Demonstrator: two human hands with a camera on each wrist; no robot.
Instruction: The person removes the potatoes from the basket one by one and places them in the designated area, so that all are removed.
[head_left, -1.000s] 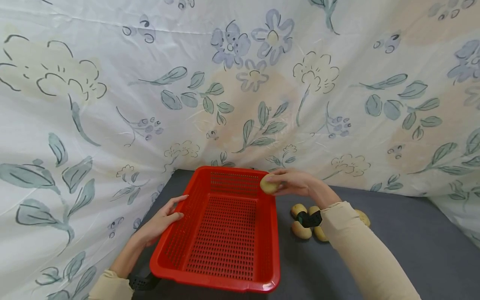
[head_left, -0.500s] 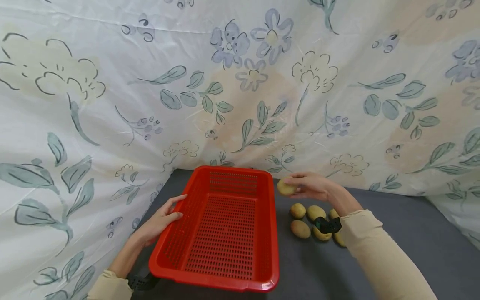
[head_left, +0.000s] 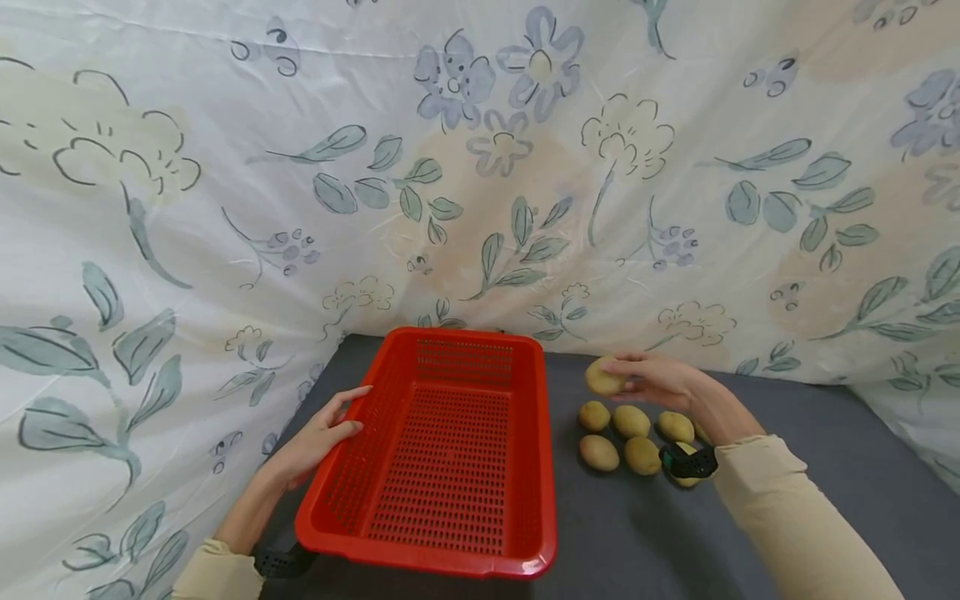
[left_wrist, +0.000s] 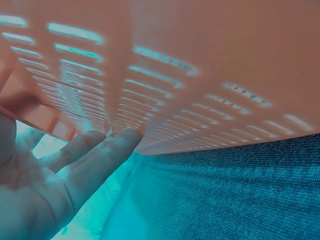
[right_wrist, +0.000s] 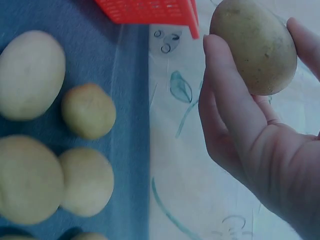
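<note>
My right hand [head_left: 663,383] holds a yellowish potato [head_left: 604,377] between thumb and fingertips, raised above several other potatoes [head_left: 632,422] on the dark tabletop. The right wrist view shows the held potato [right_wrist: 255,47] close up, its skin lightly speckled. My left hand [head_left: 318,442] rests at the left rim of a red plastic basket [head_left: 551,500] with slotted walls and floor. From the left wrist, straight fingers [left_wrist: 105,160] of that hand lie against the basket's outer wall [left_wrist: 210,45]. No potato shows inside the basket.
The loose potatoes sit in rough rows right of the basket, some partly behind the right wrist and its black strap mount [head_left: 688,461]. A flowered white cloth [head_left: 480,167] hangs behind and to the left of the dark tabletop [head_left: 810,467].
My right hand has moved right with the potato, from the basket's far right corner to above the potato rows, uncovering more of them. The left hand keeps its place at the rim.
</note>
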